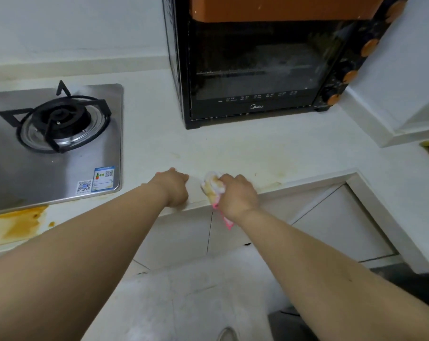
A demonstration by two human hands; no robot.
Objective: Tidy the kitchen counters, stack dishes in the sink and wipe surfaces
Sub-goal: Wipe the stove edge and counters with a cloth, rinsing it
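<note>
My right hand (237,196) grips a bunched cloth (212,185), white and yellowish with a pink strip hanging below, pressed on the front edge of the white counter (233,148). My left hand (173,189) rests on the counter edge just left of the cloth, its fingers curled under and holding nothing that I can see. Faint yellow stains mark the counter (275,166) to the right of the cloth.
A steel gas stove (61,143) sits at the left, with an orange-brown spill (19,225) on the counter before it. A black countertop oven (252,65) stands at the back. A raised white ledge (410,114) is at the right. Cabinet doors (331,230) lie below.
</note>
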